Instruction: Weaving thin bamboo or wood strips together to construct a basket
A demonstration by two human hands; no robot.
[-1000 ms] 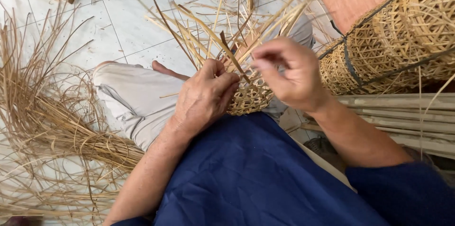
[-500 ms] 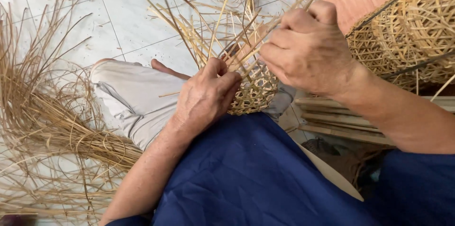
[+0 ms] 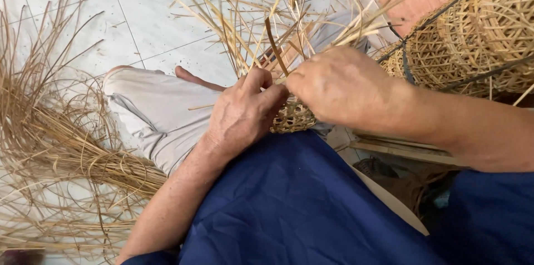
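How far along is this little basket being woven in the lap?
Done: a small woven base sits in the lap. In hand: the left hand steadies it while the right hand works a strip. Left: long loose strips stick up unwoven, so the sides look mostly unbuilt.

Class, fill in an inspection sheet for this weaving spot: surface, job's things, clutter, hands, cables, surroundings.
Surface: pale tiled floor.
Job's things: small woven basket on the lap, loose strips sticking up from it.
Clutter: heap of cane strands on the floor.
Hands: left hand grips the basket's rim; right hand pinches a strip.
Cables: nothing seen.
Surroundings: finished baskets stacked nearby; wooden slats beneath them.
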